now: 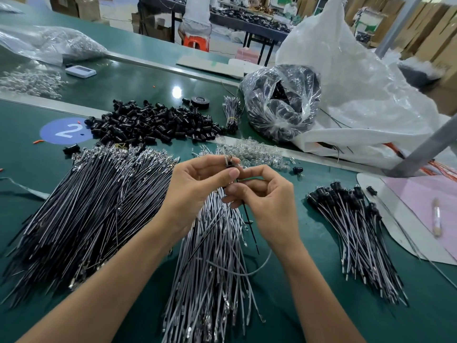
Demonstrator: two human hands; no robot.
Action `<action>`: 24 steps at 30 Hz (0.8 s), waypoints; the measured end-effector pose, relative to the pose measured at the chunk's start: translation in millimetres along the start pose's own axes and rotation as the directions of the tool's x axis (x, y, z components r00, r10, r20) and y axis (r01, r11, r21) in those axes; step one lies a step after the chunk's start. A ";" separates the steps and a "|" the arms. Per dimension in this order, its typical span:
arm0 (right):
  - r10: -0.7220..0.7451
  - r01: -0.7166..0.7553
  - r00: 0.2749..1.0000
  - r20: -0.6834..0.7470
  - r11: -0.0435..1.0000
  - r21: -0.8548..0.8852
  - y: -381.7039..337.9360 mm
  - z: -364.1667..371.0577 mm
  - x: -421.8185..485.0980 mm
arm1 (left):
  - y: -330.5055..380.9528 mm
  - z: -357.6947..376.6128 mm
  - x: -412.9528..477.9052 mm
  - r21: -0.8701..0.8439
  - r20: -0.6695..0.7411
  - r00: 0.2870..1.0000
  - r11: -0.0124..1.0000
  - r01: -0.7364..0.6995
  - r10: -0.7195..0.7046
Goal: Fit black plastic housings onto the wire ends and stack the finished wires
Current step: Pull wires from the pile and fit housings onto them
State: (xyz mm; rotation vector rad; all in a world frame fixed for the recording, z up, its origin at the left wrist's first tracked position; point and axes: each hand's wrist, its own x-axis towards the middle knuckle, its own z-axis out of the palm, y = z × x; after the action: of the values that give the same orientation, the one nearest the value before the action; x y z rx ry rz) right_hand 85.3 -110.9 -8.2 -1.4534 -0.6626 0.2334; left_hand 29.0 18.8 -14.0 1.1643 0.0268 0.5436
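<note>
Green bench (29, 157) underneath: a small black housing (231, 163) is pinched by the left hand (197, 186), the right hand (267, 201) just beside it pinching a thin black wire (249, 224). Grey wires (215, 268) lie below; glossy housing heap (153, 122) far left, finished wires (356, 226) right.

Our left hand (197, 189) and right hand (267, 201) pinch one black wire (250, 227) over the grey wire pile (212, 280), filling the middle. Right of it we find a bare lane of table (319, 243), running near to far, before the finished stack (358, 231). The black wire pile (86, 206) covers the left. Far off, the housing heap (153, 125), clear bulbs (249, 152) and plastic bag (282, 102) close the way; a slanted metal post (425, 149) bars the far right corner.
</note>
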 end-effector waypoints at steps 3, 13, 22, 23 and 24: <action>-0.010 0.010 1.000 0.006 1.000 0.012 0.9 -0.8 0.9 | 3.3 -2.1 -0.7 -0.007 0.013 1.000 1.000 0.004 -0.004; 0.000 0.003 1.000 0.031 0.995 -0.098 2.3 -5.1 1.8 | 4.8 -2.9 0.2 -0.052 -0.021 0.999 0.998 0.030 -0.031; 0.060 -0.059 0.998 0.007 0.998 -0.029 -2.3 -8.0 3.5 | 6.4 -0.8 0.6 -0.046 -0.050 0.998 0.998 0.038 -0.040; 0.055 -0.055 0.998 0.001 0.998 -0.038 -2.0 -8.2 3.5 | 6.9 -0.8 0.5 -0.042 -0.050 0.998 0.998 0.039 -0.042; 0.051 -0.051 0.999 -0.005 0.998 -0.048 -1.6 -8.2 3.5 | 7.1 -1.1 0.3 -0.040 -0.048 0.998 0.998 0.038 -0.040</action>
State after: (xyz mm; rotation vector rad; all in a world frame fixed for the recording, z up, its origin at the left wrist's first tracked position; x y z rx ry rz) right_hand 92.3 -116.2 -5.5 -1.5176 -0.6326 0.2563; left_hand 26.1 21.9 -8.2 1.1097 0.0806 0.5355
